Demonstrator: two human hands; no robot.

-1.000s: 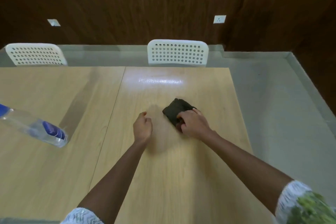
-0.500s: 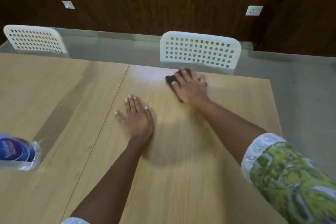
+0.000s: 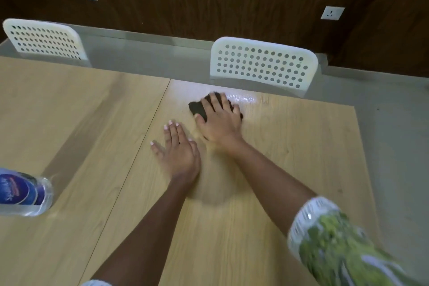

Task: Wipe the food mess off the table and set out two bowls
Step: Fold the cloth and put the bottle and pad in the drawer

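A dark cloth (image 3: pixel 197 109) lies on the light wooden table (image 3: pixel 290 169) near its far edge. My right hand (image 3: pixel 220 121) presses flat on the cloth with straight, spread fingers and covers most of it. My left hand (image 3: pixel 178 148) rests flat on the table just left of and nearer than the right hand, fingers straight. No bowls and no food mess are visible.
A clear plastic bottle with a blue label (image 3: pixel 23 195) lies at the left edge. Two white perforated chairs (image 3: pixel 262 65) (image 3: pixel 44 39) stand at the far side. A seam (image 3: pixel 137 158) divides two tabletops. Grey floor (image 3: pixel 394 146) lies to the right.
My right hand went from gripping the cloth mid-table to pressing it flat near the far edge. My left hand opened from a fist and now lies flat on the table.
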